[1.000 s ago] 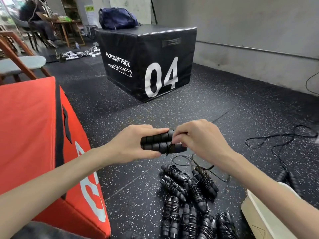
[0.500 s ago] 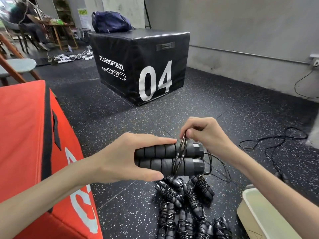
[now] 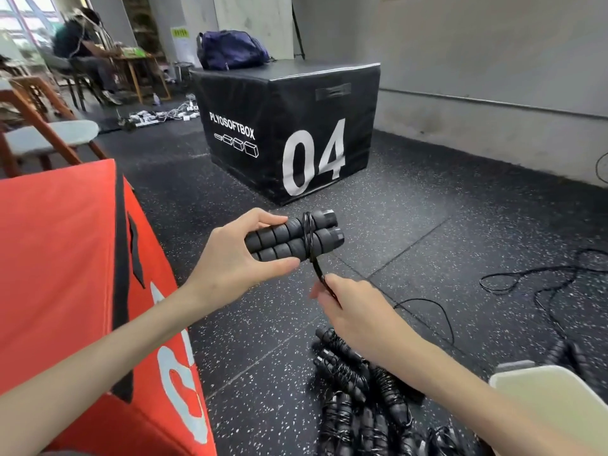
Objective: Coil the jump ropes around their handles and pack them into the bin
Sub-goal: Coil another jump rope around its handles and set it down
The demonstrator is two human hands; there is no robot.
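Head view, left hand: I see my left hand (image 3: 230,258) raised over the floor, fingers on top and thumb beneath, clamped round the pair of black foam handles (image 3: 289,240) held side by side.

Head view, handles: they lie roughly level, capped ends pointing right and a little up, clear of the floor.

Head view, cord: the black cord (image 3: 309,238) is looped a few turns round both handles near the capped ends, then runs down and right into my other hand.

Head view, right hand: my right hand (image 3: 355,311) sits below and right of the handles, fingers curled and pinching the cord, which stands taut between hand and handles.

Head view, finished ropes: a pile of coiled jump ropes (image 3: 355,399) lies on the speckled black floor (image 3: 427,232) under my right forearm.

Head view, loose rope: an uncoiled rope (image 3: 533,284) sprawls on the floor at right, well apart from the pile.

Head view, bin: a pale bin (image 3: 539,390) shows at the lower right edge, just beside the pile; I cannot tell its contents.

Head view, surroundings: a red padded box (image 3: 65,274) stands at my left; a black box marked 04 (image 3: 296,133) stands ahead with a dark blue bag (image 3: 230,54) on top.
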